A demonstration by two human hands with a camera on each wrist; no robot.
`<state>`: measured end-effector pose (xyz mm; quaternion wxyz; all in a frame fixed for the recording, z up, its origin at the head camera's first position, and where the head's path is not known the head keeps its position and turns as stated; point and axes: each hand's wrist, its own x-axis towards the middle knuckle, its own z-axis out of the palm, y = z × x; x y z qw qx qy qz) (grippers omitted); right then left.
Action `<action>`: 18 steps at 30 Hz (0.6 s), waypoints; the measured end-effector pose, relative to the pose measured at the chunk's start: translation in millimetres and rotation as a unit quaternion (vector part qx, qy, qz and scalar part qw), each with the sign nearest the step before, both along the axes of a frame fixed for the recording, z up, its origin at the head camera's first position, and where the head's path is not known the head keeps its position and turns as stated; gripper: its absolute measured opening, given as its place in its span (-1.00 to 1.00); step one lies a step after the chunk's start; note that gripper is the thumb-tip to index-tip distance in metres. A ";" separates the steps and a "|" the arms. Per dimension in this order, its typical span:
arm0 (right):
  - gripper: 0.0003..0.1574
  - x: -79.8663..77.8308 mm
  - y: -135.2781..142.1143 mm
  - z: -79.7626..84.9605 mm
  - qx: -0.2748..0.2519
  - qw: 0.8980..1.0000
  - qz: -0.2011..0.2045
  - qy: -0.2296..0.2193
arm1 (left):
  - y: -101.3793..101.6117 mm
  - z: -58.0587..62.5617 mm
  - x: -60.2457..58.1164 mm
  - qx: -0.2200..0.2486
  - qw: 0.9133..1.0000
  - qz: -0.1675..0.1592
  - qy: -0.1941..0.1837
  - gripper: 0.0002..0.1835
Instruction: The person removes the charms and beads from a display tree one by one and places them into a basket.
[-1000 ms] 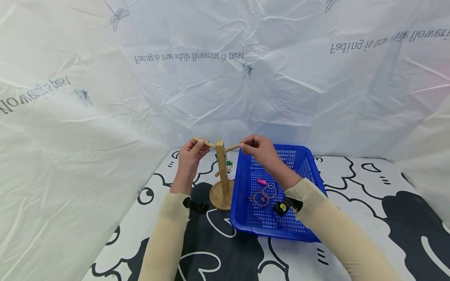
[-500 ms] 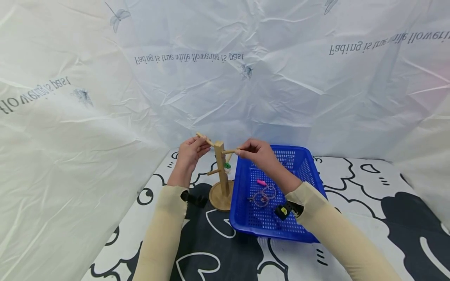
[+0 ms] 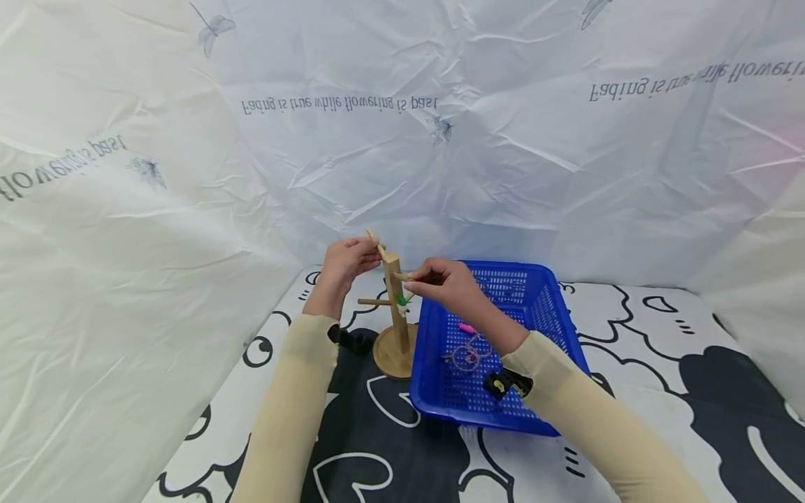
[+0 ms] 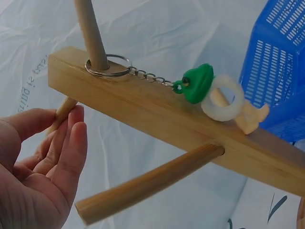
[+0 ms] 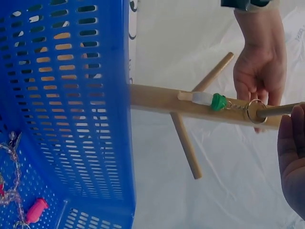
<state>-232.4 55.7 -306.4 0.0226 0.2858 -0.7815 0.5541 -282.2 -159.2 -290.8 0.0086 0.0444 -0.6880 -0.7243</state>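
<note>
A wooden stand (image 3: 397,307) with an upright post, several pegs and a round base (image 3: 388,358) stands to the left of the basket. My left hand (image 3: 344,269) pinches an upper peg (image 4: 65,110) on the post's far left side between thumb and fingers. With my right hand (image 3: 448,281) I pinch the upper peg (image 5: 279,110) on the right. A keychain (image 4: 198,83) hangs by its metal ring (image 4: 112,72) round that right peg, carrying a green piece, a white ring-like piece and a pale tip. Lower pegs (image 4: 150,183) stick out untouched.
A blue perforated basket (image 3: 423,391) sits right of the stand, close to its base. Inside lie a pink piece (image 3: 466,327) and beaded loops (image 3: 467,358). White printed sheeting (image 3: 352,168) rises behind and at the sides of the black-and-white patterned tabletop (image 3: 352,419).
The stand's post has turned clockwise as seen from above. My left hand has moved right and back with its peg; my right hand has come left and nearer with its peg and the keychain.
</note>
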 end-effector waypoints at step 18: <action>-0.84 17.1 -30.4 -6.8 -0.012 0.997 0.009 0.081 | 15.5 4.2 -4.0 -0.082 0.996 -0.035 0.015 -0.60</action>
